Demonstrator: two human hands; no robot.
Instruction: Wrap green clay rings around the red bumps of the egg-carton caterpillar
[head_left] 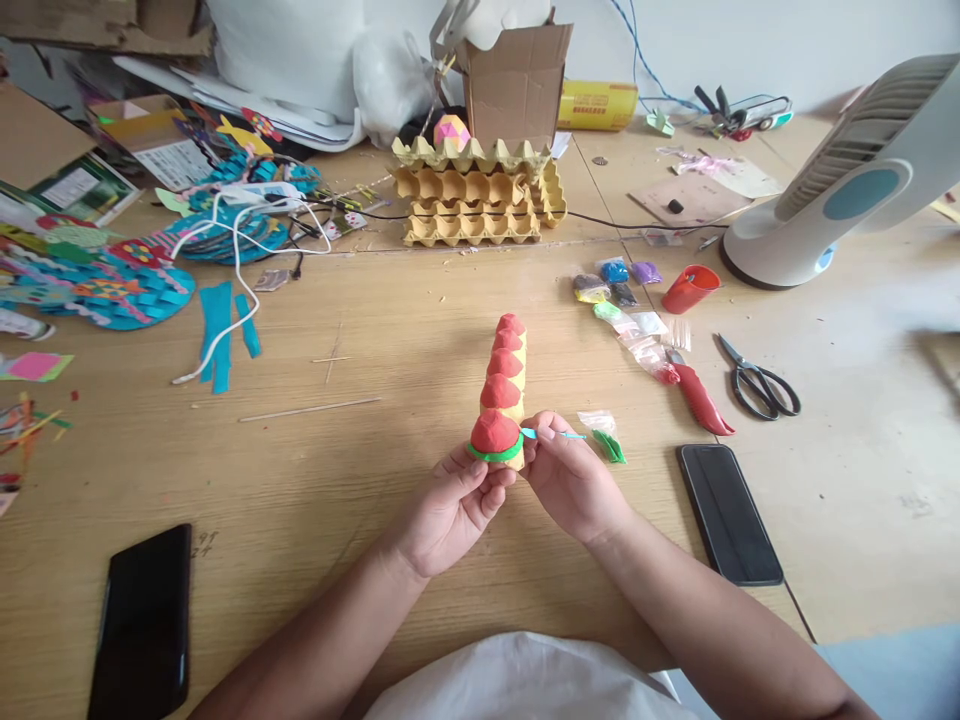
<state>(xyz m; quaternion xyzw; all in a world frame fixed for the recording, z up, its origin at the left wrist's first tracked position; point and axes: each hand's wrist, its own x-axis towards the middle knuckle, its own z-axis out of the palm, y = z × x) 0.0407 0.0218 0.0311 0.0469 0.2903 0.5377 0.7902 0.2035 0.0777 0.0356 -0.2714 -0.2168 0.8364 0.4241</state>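
A strip of egg carton (516, 400) points away from me over the table, its several bumps covered in red clay (496, 432). Round the base of the nearest bump runs a band of green clay (495, 454). My left hand (450, 505) is closed on the near end of the strip, fingers beneath it. Between thumb and fingers of my right hand (574, 480) is a thin light-blue modelling tool (551, 434), its flat tip touching or close to the right side of the nearest bump. A bag of green clay (609, 445) lies just right of that hand.
Right of centre are small clay bags (615, 270), a red cup (691, 287), a red-handled knife (701, 398), scissors (761, 385) and a phone (729, 513). Another phone (142, 620) lies front left. Egg cartons (472, 190) stack at the back; a white fan (840, 190) stands right.
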